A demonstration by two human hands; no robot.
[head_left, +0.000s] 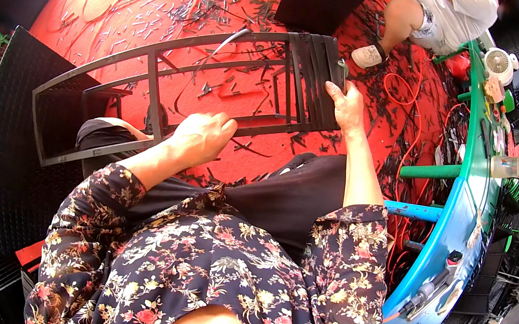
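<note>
A dark metal furniture frame (157, 86) with open bays lies across my lap, tilted. Flat dark plastic strips (314, 82) are wrapped side by side over its right end. My right hand (348, 110) grips that end, thumb on top and fingers hidden underneath. Close to the frame's near rail, my left hand (200, 136) is closed with the knuckles up; whatever is inside it is hidden. A loose strip (228, 42) with a shiny end crosses the far rail and curves down toward my left hand.
Strip scraps litter the red floor (141, 5). Dark woven panels (23, 116) stand at left. A blue and green bench (432, 259) on the right bears a power tool (422, 296), a jar (509, 167) and a fan (499, 65). An orange hose (413, 105) lies near a seated co-worker (433, 26).
</note>
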